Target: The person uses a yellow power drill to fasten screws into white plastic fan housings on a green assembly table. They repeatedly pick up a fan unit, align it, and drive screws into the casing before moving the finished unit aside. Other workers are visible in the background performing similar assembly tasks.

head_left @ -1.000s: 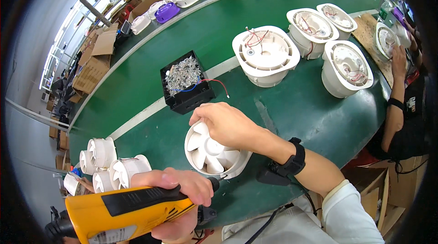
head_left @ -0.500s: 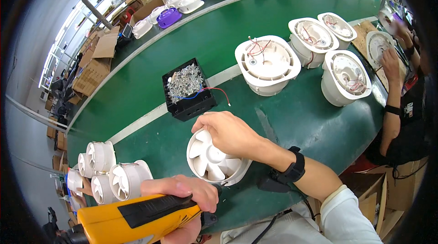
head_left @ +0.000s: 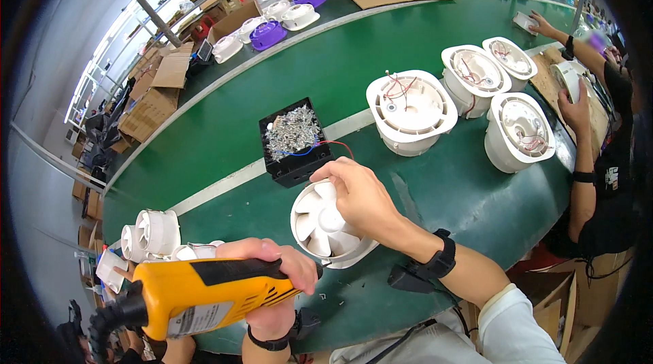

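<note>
My left hand (head_left: pixel 289 272) is wrapped around a yellow and black electric screwdriver (head_left: pixel 204 292), held nearly level with its cord running off at the lower left. The front end of the screwdriver points at the near lower rim of a white round fan housing (head_left: pixel 331 255); whether the bit touches it, I cannot tell. Inside the housing sits a white bladed fan wheel. My right hand (head_left: pixel 360 201) grips the housing's far right rim, fingers bent over the edge. Just beyond stands a black box (head_left: pixel 296 173) full of small metal screws (head_left: pixel 292 131), with a red and blue wire lying across it.
Several white housings with red wires (head_left: pixel 411 112) stand at the right. More white fan units (head_left: pixel 158 231) are at the left, near another person's hand. A co-worker at the right handles a white round part (head_left: pixel 566 81). White and purple covers (head_left: pixel 269 35) line the far bench.
The view has shifted, so the bench sits lower and further right. The screwdriver has tilted closer to level. At the right, the co-worker has lifted the round part and reached toward a small white piece.
</note>
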`<state>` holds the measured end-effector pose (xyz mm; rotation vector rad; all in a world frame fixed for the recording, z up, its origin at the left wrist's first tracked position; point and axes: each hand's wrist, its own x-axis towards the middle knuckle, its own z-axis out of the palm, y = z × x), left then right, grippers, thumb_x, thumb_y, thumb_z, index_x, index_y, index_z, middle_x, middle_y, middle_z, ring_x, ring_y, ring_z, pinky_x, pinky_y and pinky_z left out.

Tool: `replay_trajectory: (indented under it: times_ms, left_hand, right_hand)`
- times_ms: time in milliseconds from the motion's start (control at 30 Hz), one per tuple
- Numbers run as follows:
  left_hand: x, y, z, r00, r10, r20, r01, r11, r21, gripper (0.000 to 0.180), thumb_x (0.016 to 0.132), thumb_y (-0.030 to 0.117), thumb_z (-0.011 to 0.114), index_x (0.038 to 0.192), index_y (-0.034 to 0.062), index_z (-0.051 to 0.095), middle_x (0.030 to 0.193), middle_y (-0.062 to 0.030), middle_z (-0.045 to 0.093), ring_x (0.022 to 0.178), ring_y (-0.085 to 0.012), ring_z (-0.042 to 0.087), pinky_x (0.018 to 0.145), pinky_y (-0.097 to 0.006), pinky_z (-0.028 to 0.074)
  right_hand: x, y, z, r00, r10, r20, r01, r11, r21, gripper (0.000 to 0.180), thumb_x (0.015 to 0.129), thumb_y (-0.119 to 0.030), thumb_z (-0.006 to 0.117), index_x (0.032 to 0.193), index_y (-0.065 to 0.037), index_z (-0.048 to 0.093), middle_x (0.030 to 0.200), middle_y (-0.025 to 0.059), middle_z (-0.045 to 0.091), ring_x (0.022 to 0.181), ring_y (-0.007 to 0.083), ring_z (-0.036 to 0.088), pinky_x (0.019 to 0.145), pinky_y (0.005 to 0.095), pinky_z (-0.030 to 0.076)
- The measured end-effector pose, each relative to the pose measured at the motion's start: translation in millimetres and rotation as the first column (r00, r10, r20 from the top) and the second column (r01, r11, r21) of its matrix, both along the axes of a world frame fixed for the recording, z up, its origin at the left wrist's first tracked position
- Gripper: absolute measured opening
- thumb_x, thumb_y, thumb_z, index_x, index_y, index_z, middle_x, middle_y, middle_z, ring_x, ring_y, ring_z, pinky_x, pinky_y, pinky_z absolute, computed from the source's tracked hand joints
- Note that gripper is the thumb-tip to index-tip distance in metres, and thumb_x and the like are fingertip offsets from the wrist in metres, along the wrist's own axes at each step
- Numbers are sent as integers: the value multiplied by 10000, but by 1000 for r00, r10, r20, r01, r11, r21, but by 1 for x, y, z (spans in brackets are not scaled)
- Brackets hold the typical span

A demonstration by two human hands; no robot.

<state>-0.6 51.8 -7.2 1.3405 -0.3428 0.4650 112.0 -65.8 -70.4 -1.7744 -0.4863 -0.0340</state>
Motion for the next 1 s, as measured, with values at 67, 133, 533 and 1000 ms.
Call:
replay_trajectory:
  times_ms: [67,133,533,1000]
  left_hand:
    - [0,1,2,1000,18,-9,-17,1000,19,654,810,625,549,1051,44,370,601,-72,490,415,-186,478,383,-300,413]
    - [0,0,3,1000,18,-15,-18,1000,19,654,809,621,553,1047,39,374,593,-73,484,429,-189,489,389,-304,417]
    - [4,15,5,984,-152,-90,151,988,-20,634,773,608,612,981,57,377,590,-62,476,444,-178,499,408,-304,423]
    - [1,22,-4,989,-111,-94,90,975,-201,337,734,183,752,901,-8,529,820,-58,567,635,-97,511,592,-206,409]
  right_hand:
    - [0,0,2,1000,6,-1,-6,999,-34,227,821,15,439,944,-5,629,939,199,589,881,371,573,778,428,445]
    - [2,-3,3,998,42,41,-39,996,-85,203,831,-14,464,947,-13,630,949,189,583,889,363,571,778,423,447]
    - [4,-11,13,978,100,181,-23,923,-384,128,833,-136,577,891,-76,674,853,117,552,828,306,572,710,409,469]
    - [-3,-6,15,946,45,322,106,894,-436,129,809,-84,577,893,-69,674,816,123,549,785,310,584,661,405,484]
